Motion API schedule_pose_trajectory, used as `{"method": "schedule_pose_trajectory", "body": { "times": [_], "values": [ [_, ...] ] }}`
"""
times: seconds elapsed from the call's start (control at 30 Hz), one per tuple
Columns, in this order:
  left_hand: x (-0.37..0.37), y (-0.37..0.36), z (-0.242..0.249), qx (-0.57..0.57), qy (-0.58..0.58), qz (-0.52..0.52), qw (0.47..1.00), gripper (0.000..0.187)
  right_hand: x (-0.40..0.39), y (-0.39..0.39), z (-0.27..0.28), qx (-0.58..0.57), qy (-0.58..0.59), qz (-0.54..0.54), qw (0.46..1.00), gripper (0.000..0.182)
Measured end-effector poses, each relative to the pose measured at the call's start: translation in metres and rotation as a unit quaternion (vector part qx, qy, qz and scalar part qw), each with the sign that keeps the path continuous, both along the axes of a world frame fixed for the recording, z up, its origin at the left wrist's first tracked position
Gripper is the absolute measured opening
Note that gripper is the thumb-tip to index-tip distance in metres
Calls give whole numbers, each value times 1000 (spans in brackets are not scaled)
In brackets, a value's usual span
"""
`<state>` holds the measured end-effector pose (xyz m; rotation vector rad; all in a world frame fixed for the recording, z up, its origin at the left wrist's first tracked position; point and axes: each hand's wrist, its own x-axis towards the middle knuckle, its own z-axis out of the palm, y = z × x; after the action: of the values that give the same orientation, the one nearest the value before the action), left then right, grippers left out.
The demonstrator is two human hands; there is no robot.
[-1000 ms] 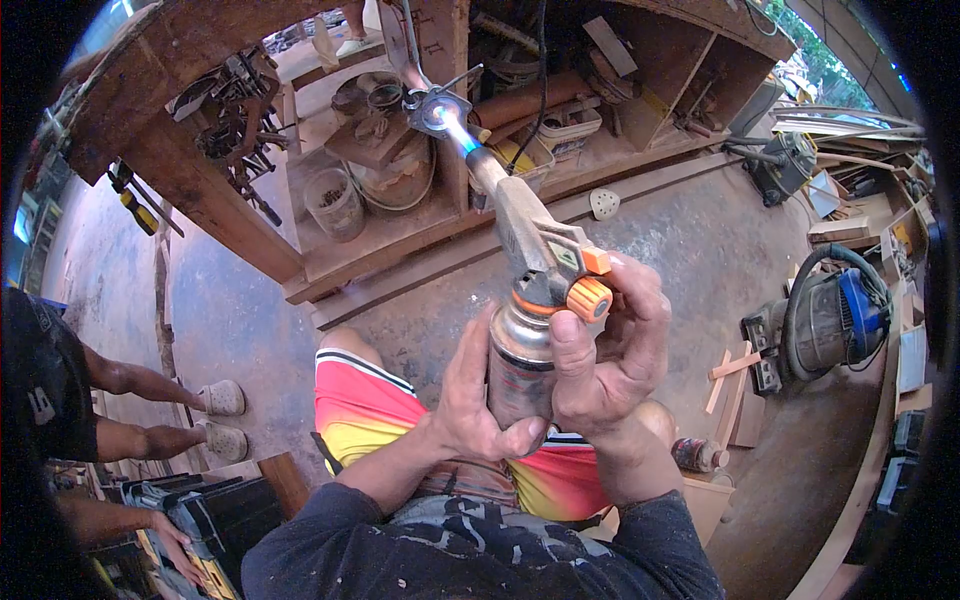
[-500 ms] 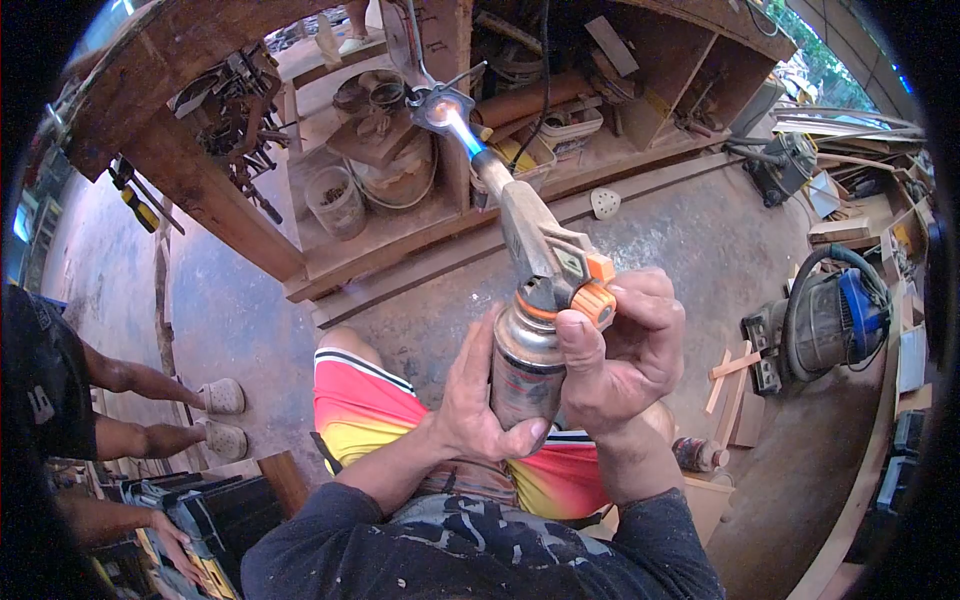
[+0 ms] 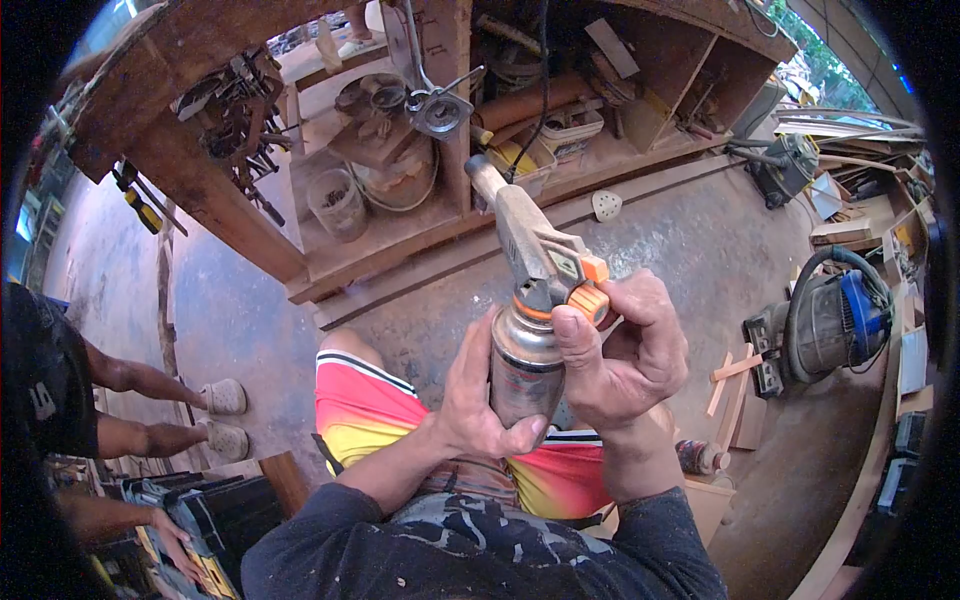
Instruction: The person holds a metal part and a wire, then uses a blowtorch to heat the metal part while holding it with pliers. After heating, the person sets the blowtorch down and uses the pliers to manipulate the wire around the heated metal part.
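A blowtorch with a dusty, pale body is mounted on a gas canister, its nozzle pointing up and to the left. My left hand is wrapped round the canister, the thumb lying across its lower part. Between thumb and fingers, my right hand pinches the torch's orange knob. No flame shows at the nozzle. Beyond the nozzle tip, apart from it, hangs a metal fitting with a round cup.
A wooden bench with shelves, buckets and clamps stands ahead. On the right are a shop vacuum and wood offcuts. At the left, another person's hand rests by dark cases. A sanding disc lies on the floor.
The blue flame at the nozzle has gone out, and the glow on the metal cup is gone. Both hands keep their hold, with the right hand shifted very slightly.
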<state>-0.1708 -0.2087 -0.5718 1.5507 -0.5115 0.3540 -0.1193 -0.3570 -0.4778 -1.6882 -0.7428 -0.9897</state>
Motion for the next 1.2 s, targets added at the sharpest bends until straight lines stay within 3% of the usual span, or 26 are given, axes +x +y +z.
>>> {"method": "schedule_pose_trajectory", "body": {
  "times": [0.07, 0.2, 0.33, 0.37, 0.47, 0.5, 0.57, 0.63, 0.77, 0.83, 0.9, 1.03, 1.13, 1.2],
  "values": [
    [-1, -1, -4, 3, -3, 0, 1000, 111, -6, 1, -1, 9, 55, -16, 998, 37],
    [0, -10, -5, -79, 1, -56, 995, 105, -7, 8, -3, 67, 5, 1, 998, 39],
    [-10, 9, -3, 73, -124, -58, 988, 98, -5, -18, 17, -64, -43, 169, 983, 70],
    [-14, 13, -5, 102, -156, -56, 981, 96, -2, -27, 22, -64, -49, 169, 982, 70],
    [-28, 28, -27, 34, 1, -175, 984, 87, 13, -53, 39, 95, -10, 136, 986, 63],
    [-34, 30, -21, 3, 27, -138, 990, 85, 21, -61, 48, 163, 8, 95, 982, 57],
    [-37, 38, -17, -27, 49, -91, 994, 83, 50, -82, 74, 151, 16, 58, 987, 40],
    [-37, 43, -18, -77, 134, -10, 988, 84, 85, -89, 117, 101, 22, 4, 995, 32],
    [-27, 34, -9, -177, 81, 127, 973, 86, 173, -65, 220, -101, -37, 20, 994, 31],
    [-23, 22, 5, -188, 70, 169, 965, 85, 220, -32, 261, -195, -20, 49, 979, 41],
    [-22, 14, 8, -177, 60, 218, 958, 87, 271, 7, 293, -327, -78, 6, 942, 49],
    [-22, -22, 26, -200, 15, 313, 928, 88, 355, 80, 308, -548, -57, -109, 828, 64],
    [-32, -35, -1, -162, 1, 378, 911, 101, 396, 108, 301, -597, -51, -86, 796, 65],
    [-30, -43, -14, -150, -17, 427, 892, 102, 406, 116, 293, -579, -60, -62, 810, 55]
  ]
}}
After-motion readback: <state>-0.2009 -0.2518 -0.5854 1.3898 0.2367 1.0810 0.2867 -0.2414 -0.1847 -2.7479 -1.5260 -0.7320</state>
